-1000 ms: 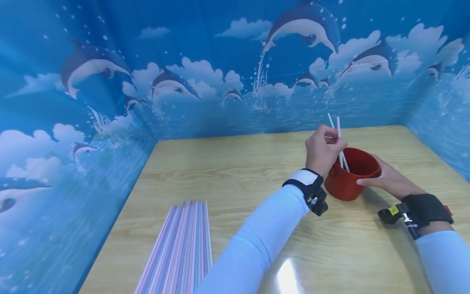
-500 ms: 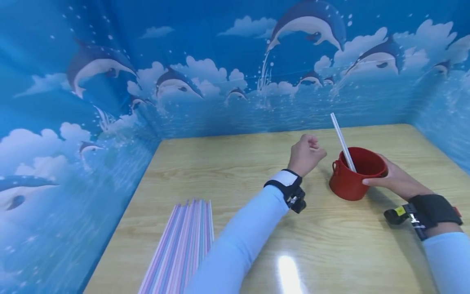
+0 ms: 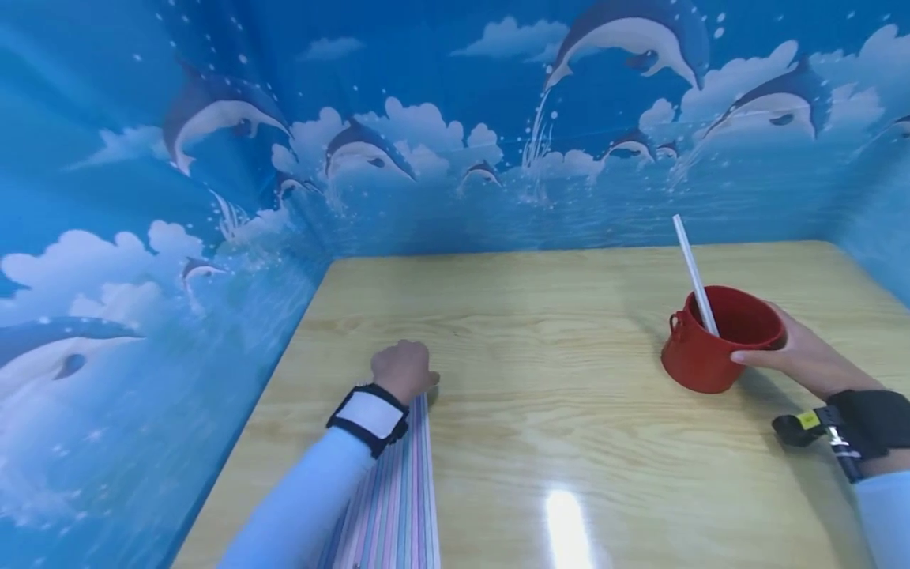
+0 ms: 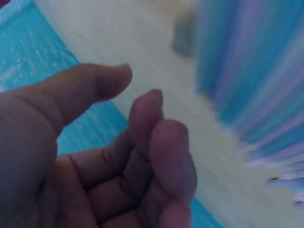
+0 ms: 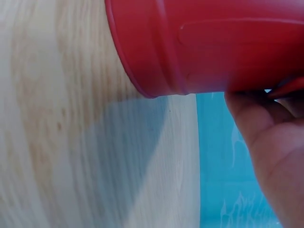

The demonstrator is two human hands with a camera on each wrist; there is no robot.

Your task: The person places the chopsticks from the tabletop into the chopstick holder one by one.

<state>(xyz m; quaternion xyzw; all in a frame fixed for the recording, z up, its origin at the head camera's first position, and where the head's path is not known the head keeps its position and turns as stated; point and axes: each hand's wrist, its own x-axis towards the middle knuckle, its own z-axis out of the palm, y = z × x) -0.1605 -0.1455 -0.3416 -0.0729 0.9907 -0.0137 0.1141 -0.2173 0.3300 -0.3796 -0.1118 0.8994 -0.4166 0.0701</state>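
My left hand (image 3: pixel 401 371) is over the far ends of a bundle of pastel straws (image 3: pixel 408 498) on the table. In the left wrist view its fingers (image 4: pixel 166 152) are loosely bent, the thumb apart from them, and nothing lies between; the straw ends (image 4: pixel 256 95) fan out beside them. My right hand (image 3: pixel 803 356) grips the rim of a small red bucket (image 3: pixel 700 365) on the right, thumb on the near outside. White straws (image 3: pixel 693 265) lean out of the bucket toward the upper left. In the right wrist view the bucket wall (image 5: pixel 213 57) fills the top.
The light wooden table (image 3: pixel 554 348) reaches back to a blue dolphin-print backdrop (image 3: pixel 426 197), which also stands along the left and right sides. A small metal ear (image 3: pixel 675 324) juts from the bucket's left side. A light reflection (image 3: pixel 566 521) shows near the front.
My left hand let go of a white straw in the bucket and moved left and nearer to the bundle. The right hand keeps its grip on the bucket. The head view turned slightly left.
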